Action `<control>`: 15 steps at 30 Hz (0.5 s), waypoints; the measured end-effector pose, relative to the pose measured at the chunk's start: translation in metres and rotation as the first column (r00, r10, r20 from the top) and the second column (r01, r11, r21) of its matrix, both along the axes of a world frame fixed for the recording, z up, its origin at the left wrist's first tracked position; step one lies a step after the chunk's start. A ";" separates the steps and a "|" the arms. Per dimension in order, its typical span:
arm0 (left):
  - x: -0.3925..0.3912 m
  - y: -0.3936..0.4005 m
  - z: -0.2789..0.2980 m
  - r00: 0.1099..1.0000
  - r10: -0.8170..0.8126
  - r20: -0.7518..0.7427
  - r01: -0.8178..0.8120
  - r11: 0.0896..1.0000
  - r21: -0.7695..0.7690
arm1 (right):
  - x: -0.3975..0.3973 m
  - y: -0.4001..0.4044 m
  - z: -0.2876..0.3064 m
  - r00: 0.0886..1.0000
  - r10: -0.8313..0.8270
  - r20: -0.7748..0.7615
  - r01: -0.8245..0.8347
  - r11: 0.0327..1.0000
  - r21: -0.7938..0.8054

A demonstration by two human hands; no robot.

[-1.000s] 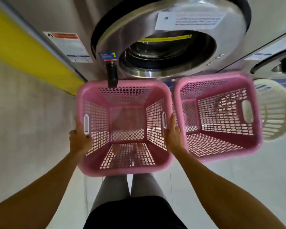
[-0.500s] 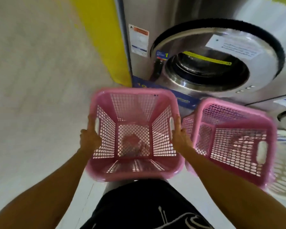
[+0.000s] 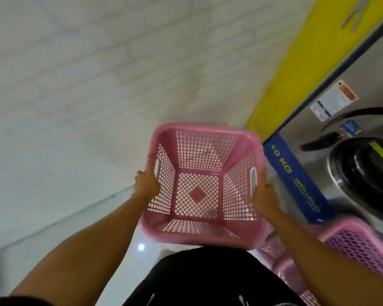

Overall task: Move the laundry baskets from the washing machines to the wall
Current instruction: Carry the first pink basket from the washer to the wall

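An empty pink square laundry basket (image 3: 202, 155) with mesh walls hangs in front of my waist, off the floor. My left hand (image 3: 146, 187) grips its left rim by the handle slot. On the opposite rim, my right hand (image 3: 263, 194) holds it beside the other slot. A second pink basket (image 3: 354, 246) stands at the lower right, below the washing machine (image 3: 363, 168), partly hidden by my right forearm. The pale tiled wall (image 3: 86, 85) fills the left and top of the view.
A yellow panel (image 3: 301, 62) runs between the wall and the steel machine front. A blue "10 KG" strip (image 3: 294, 180) lines the machine's base, close to the held basket's right side. Glossy white floor (image 3: 128, 257) shows below the wall.
I have turned left with the basket: the washing machine slid from the centre to the right edge, the wall now fills the view. The second pink basket dropped to the lower right.
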State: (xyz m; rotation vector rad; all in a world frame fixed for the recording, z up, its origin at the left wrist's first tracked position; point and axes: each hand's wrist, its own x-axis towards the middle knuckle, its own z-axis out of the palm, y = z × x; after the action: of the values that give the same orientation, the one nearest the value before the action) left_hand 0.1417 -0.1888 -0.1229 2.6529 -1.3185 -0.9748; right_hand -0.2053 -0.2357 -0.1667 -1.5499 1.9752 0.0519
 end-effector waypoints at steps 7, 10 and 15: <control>0.063 0.164 0.000 0.945 0.325 -0.043 -0.328 0.939 -0.100 | 0.094 0.040 0.010 0.907 0.399 -0.137 -0.403 0.915 -0.005; 0.089 0.246 -0.001 0.913 0.407 -0.027 -0.406 0.901 -0.152 | 0.141 0.076 0.023 0.853 0.511 -0.105 -0.517 0.855 -0.034; 0.130 0.368 0.009 0.830 0.558 0.025 -0.545 0.818 -0.184 | 0.227 0.142 0.042 0.721 0.692 -0.035 -0.693 0.718 -0.063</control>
State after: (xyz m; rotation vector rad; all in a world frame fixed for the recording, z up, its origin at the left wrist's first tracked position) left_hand 0.2717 0.1792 -0.1140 2.7006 -0.5253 -0.6458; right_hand 0.0219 -0.0939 -0.1245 -2.2650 1.2920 0.2985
